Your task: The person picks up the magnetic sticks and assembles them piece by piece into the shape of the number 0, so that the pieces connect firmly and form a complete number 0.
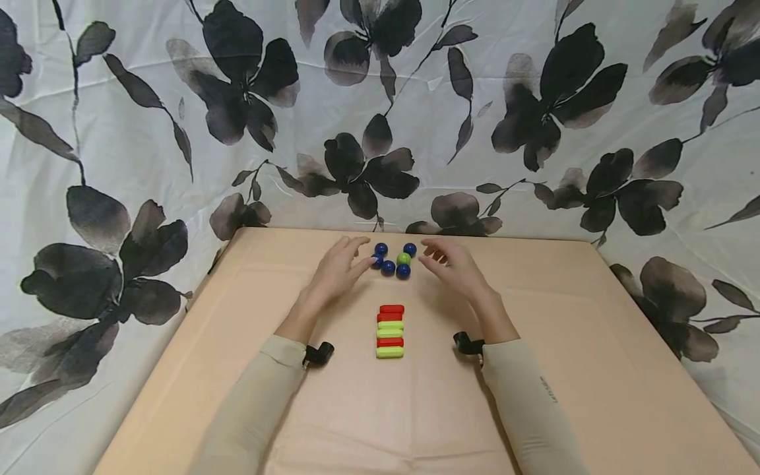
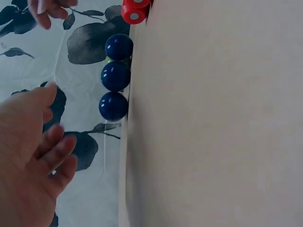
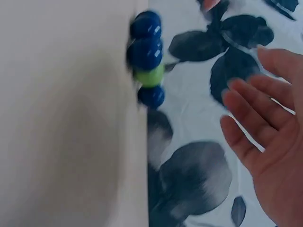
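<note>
Several glossy blue balls point(image 1: 388, 268) and one green ball point(image 1: 403, 258) sit in a small cluster near the far edge of the table. To the left of them is my left hand point(image 1: 337, 269), fingers loosely bent and nothing held. Its thumb tip is very close to the leftmost blue ball point(image 1: 377, 262); I cannot tell whether they touch. On the other side my right hand point(image 1: 454, 267) hovers with relaxed, slightly curled fingers, apart from the balls. The right wrist view shows its bare palm point(image 3: 279, 156); blue balls point(image 3: 146, 53) appear blurred there.
Nearer to me, short red and yellow-green rods point(image 1: 390, 334) lie stacked in a column on the tan table point(image 1: 570, 316). A floral cloth point(image 1: 445, 132) hangs behind the table's far edge. Each wrist wears a small black camera point(image 1: 319, 354).
</note>
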`<state>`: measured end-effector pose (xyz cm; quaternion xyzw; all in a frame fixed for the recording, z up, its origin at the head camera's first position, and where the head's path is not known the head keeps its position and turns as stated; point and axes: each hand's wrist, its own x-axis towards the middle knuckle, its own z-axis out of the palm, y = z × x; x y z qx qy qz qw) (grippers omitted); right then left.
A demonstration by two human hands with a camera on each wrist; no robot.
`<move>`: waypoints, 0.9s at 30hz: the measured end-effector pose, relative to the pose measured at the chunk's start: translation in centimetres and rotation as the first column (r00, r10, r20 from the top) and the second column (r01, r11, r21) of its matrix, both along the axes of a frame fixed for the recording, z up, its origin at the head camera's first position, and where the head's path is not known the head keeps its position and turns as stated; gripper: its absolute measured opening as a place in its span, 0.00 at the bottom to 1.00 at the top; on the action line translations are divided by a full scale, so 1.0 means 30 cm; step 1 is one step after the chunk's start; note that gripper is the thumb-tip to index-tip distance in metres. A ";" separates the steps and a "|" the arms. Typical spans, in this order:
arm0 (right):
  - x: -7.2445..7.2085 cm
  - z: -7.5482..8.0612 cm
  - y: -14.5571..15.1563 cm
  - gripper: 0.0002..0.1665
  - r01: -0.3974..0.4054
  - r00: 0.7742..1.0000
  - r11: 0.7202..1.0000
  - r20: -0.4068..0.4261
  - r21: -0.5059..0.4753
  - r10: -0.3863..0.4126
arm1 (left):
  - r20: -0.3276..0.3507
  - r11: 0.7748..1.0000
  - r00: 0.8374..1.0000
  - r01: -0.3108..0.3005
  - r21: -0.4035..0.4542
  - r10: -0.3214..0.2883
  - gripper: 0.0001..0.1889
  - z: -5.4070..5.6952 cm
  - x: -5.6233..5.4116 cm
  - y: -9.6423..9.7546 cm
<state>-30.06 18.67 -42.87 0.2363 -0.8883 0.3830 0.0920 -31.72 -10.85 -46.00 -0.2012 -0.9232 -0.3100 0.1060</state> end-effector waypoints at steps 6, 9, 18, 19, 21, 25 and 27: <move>0.025 0.002 -0.074 0.14 -0.141 0.981 0.988 0.144 0.064 0.131 | 0.152 0.990 0.979 0.139 -0.015 -0.135 0.28 -0.021 -0.028 0.058; 0.031 -0.024 -0.107 0.13 -0.232 0.941 0.966 0.276 0.115 0.194 | 0.192 0.987 0.971 0.152 -0.045 -0.141 0.30 -0.032 -0.037 0.082; 0.027 -0.094 -0.154 0.10 -0.373 0.868 0.907 0.418 0.195 0.267 | 0.216 0.978 0.969 0.150 -0.144 -0.117 0.27 -0.039 -0.045 0.121; 0.028 -0.094 -0.155 0.09 -0.370 0.869 0.908 0.419 0.196 0.263 | 0.215 0.976 0.970 0.151 -0.155 -0.116 0.26 -0.038 -0.046 0.123; 0.031 -0.090 -0.159 0.09 -0.361 0.871 0.910 0.422 0.203 0.251 | 0.209 0.975 0.972 0.147 -0.166 -0.111 0.25 -0.035 -0.044 0.124; 0.036 -0.087 -0.163 0.10 -0.341 0.883 0.908 0.414 0.243 0.220 | 0.200 0.972 0.975 0.135 -0.190 -0.096 0.23 -0.037 -0.041 0.127; 0.038 -0.087 -0.168 0.09 -0.333 0.892 0.904 0.400 0.268 0.209 | 0.195 0.971 0.977 0.130 -0.201 -0.091 0.22 -0.039 -0.040 0.128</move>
